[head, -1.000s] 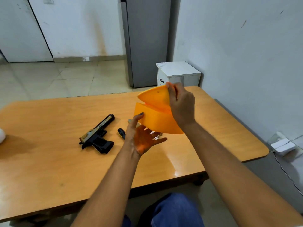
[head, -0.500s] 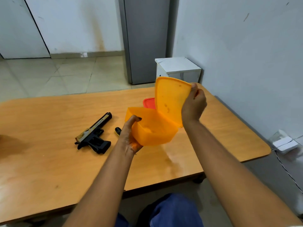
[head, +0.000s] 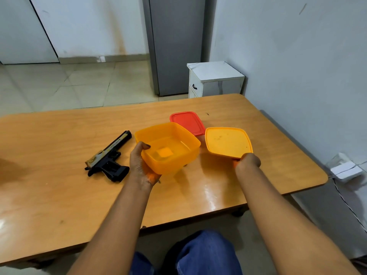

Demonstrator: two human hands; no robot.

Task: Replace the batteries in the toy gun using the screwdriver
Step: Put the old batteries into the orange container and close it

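At frame centre, the left hand [head: 140, 165] is gripping an open orange box [head: 168, 147] and hiding part of the table [head: 59, 185]. The right hand [head: 247, 161] is pinching the orange lid [head: 228, 141] beside it. The toy gun [head: 109, 157] is lying left of centre; a red lid [head: 187, 122] is sitting behind.

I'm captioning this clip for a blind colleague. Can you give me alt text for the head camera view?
Over a wooden table, the left hand holds an open orange container while the right hand holds its orange lid beside it. A black toy gun lies to the left, and a red lid lies behind the container.
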